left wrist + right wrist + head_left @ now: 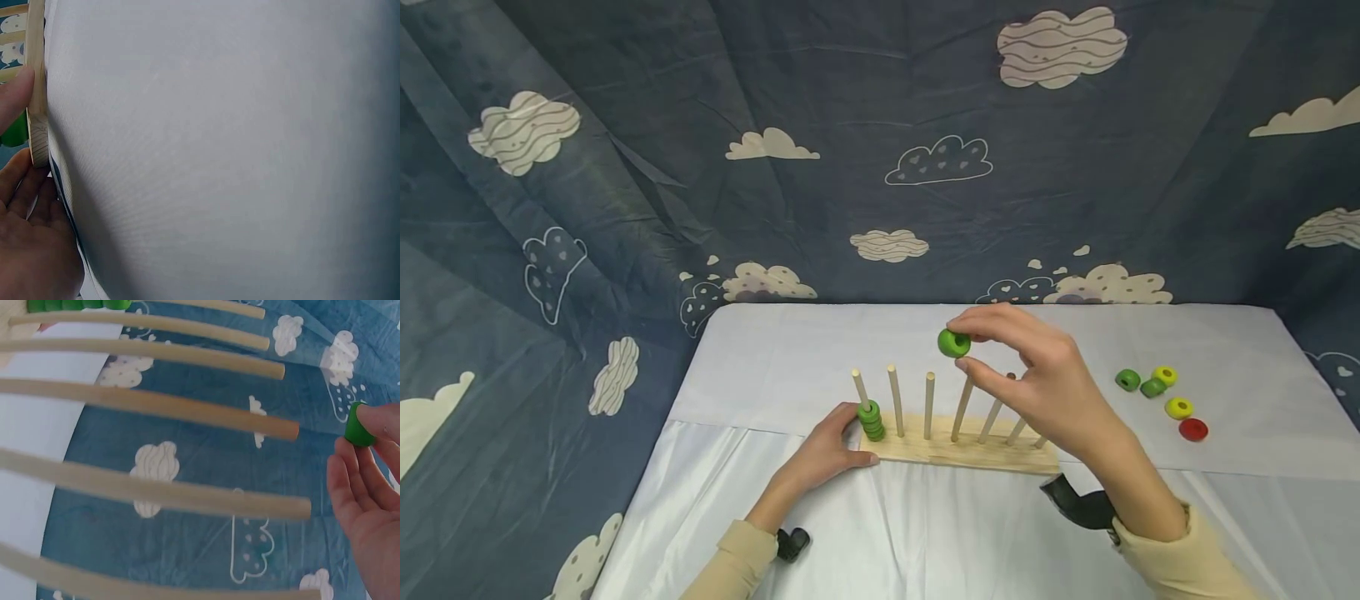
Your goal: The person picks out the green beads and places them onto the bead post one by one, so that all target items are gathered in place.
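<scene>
A wooden peg board with several upright pegs stands on the white-covered table. My left hand holds its left end, thumb along the front edge and fingers around behind. In the left wrist view the board's end sits between thumb and fingers. Several green beads are stacked on the leftmost peg. My right hand pinches a green bead between thumb and fingertips, above the middle pegs. The right wrist view shows this bead off to the side of the peg tips, apart from them.
Right of the board lie loose beads: green ones, yellow ones and a red one. A dark cloud-patterned cloth hangs behind the table. Black straps show at the wrists.
</scene>
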A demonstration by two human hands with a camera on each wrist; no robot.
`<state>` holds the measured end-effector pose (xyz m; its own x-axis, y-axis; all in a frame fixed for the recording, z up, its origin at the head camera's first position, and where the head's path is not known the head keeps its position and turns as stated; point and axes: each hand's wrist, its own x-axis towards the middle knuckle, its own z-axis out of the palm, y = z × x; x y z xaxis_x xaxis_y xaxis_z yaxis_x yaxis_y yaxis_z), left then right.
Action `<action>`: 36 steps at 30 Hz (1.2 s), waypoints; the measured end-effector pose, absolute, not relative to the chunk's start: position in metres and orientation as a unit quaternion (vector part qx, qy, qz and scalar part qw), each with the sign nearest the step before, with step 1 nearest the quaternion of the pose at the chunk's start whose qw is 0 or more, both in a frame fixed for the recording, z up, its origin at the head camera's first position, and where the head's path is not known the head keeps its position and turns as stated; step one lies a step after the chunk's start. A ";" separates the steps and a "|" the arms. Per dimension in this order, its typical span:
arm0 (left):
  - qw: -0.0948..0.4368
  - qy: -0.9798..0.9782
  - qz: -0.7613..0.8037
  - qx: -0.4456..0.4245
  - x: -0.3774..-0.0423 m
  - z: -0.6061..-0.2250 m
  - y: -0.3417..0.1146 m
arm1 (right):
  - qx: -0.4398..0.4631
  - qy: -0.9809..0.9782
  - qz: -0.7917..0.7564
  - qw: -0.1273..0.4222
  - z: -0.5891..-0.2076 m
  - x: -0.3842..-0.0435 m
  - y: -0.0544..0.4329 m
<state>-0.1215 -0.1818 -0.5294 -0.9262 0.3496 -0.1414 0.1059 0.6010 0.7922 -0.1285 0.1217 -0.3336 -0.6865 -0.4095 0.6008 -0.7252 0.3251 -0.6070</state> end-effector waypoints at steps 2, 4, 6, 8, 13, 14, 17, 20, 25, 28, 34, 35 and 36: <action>0.140 0.883 0.428 0.130 -0.121 -0.529 -0.182 | 0.364 -0.793 0.458 0.169 -0.333 -0.128 0.117; 0.139 0.882 0.431 0.131 -0.122 -0.529 -0.182 | 0.371 -0.789 0.462 0.162 -0.333 -0.128 0.113; 0.139 0.881 0.433 0.130 -0.121 -0.529 -0.181 | 0.380 -0.784 0.465 0.158 -0.332 -0.129 0.108; 0.138 0.881 0.434 0.130 -0.121 -0.529 -0.182 | 0.388 -0.778 0.468 0.154 -0.332 -0.130 0.103; 0.136 0.880 0.435 0.133 -0.122 -0.530 -0.182 | 0.403 -0.767 0.476 0.150 -0.332 -0.132 0.092; 0.136 0.880 0.435 0.134 -0.122 -0.530 -0.183 | 0.405 -0.765 0.478 0.150 -0.332 -0.133 0.090; 0.135 0.879 0.437 0.137 -0.122 -0.530 -0.183 | 0.412 -0.760 0.481 0.149 -0.332 -0.135 0.082; 0.136 0.879 0.437 0.136 -0.122 -0.530 -0.183 | 0.418 -0.759 0.478 0.146 -0.334 -0.138 0.075; 0.139 0.880 0.434 0.130 -0.122 -0.530 -0.183 | 0.425 -0.759 0.475 0.133 -0.338 -0.143 0.064; 0.142 0.880 0.435 0.127 -0.122 -0.530 -0.183 | 0.431 -0.758 0.475 0.119 -0.339 -0.146 0.058; 0.142 0.878 0.439 0.130 -0.123 -0.530 -0.183 | 0.446 -0.762 0.459 0.095 -0.341 -0.151 0.049; 0.142 0.878 0.439 0.131 -0.123 -0.530 -0.183 | 0.449 -0.765 0.454 0.090 -0.341 -0.151 0.048; 0.142 0.877 0.439 0.131 -0.123 -0.530 -0.183 | 0.450 -0.767 0.449 0.085 -0.341 -0.152 0.047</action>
